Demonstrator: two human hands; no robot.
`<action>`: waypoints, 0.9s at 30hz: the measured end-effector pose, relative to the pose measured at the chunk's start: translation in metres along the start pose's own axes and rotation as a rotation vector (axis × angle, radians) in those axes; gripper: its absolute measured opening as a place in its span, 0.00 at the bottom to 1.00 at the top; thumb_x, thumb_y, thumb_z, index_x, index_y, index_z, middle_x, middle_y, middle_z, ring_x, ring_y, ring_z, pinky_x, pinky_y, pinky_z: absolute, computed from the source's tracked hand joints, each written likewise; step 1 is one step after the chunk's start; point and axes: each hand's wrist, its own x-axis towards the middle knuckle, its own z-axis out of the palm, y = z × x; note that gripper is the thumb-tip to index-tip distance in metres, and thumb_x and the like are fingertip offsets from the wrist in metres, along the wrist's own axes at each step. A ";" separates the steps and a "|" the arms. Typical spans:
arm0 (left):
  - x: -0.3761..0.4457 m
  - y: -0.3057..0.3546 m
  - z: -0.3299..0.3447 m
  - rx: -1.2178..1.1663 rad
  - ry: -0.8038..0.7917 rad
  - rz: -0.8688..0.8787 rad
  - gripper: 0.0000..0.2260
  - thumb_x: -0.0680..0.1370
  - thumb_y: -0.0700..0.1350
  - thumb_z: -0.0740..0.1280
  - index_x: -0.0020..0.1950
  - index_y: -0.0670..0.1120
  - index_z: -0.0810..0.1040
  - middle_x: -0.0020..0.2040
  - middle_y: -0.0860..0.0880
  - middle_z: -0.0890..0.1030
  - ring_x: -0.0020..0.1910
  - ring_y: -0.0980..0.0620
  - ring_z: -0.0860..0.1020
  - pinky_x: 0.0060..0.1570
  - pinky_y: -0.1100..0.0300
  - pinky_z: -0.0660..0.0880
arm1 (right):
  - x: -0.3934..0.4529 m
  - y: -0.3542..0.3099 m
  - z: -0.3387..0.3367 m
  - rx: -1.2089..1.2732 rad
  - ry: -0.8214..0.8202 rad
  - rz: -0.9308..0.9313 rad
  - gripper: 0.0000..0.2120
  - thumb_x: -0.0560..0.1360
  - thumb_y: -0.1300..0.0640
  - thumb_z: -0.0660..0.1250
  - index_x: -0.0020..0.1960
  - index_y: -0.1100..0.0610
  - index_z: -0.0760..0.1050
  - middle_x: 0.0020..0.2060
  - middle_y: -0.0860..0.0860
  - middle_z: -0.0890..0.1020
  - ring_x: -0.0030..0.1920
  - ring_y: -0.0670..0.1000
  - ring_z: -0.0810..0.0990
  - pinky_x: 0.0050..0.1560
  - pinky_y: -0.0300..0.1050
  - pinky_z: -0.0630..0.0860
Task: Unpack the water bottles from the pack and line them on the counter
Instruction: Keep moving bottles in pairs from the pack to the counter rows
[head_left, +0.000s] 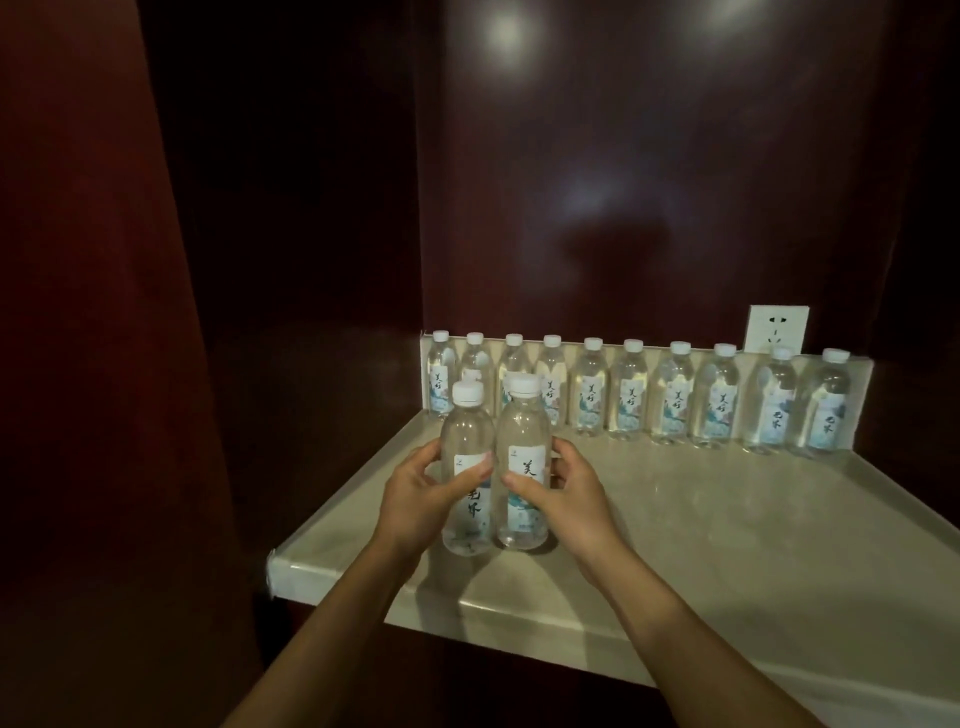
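Your left hand (422, 493) and right hand (563, 493) each clasp an upright water bottle (466, 441), side by side on the desk (727, 519), before a row of ten (631, 395).

A dark red-brown glossy wood panel (649, 182) is forming the back wall and is reflecting two soft ceiling lights near its top. A matching side panel (291, 234) is closing the alcove on the left. A dark red curtain (88, 312) is hanging at far left. A pale stone counter (727, 545) with a low backsplash (862, 374) is spanning the alcove. A white wall socket (777, 328) is sitting above the backsplash at right.
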 end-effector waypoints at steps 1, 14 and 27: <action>0.005 -0.003 -0.001 0.001 0.005 0.000 0.17 0.69 0.56 0.78 0.57 0.60 0.83 0.56 0.52 0.85 0.55 0.49 0.84 0.50 0.55 0.81 | 0.004 0.004 0.004 0.017 -0.002 0.008 0.28 0.71 0.54 0.77 0.68 0.49 0.71 0.57 0.49 0.82 0.55 0.49 0.82 0.56 0.53 0.81; 0.090 -0.053 -0.015 0.083 0.036 0.012 0.20 0.73 0.53 0.74 0.64 0.57 0.78 0.55 0.51 0.86 0.48 0.48 0.86 0.47 0.41 0.84 | 0.083 0.052 0.044 -0.033 0.015 -0.006 0.22 0.72 0.56 0.77 0.60 0.45 0.71 0.47 0.39 0.81 0.47 0.38 0.81 0.42 0.30 0.78; 0.207 -0.103 -0.005 0.434 0.126 0.018 0.35 0.67 0.49 0.81 0.69 0.56 0.67 0.60 0.54 0.81 0.57 0.51 0.82 0.49 0.49 0.83 | 0.189 0.097 0.088 -0.241 0.134 -0.089 0.28 0.75 0.48 0.72 0.72 0.43 0.66 0.63 0.47 0.79 0.59 0.48 0.81 0.59 0.52 0.81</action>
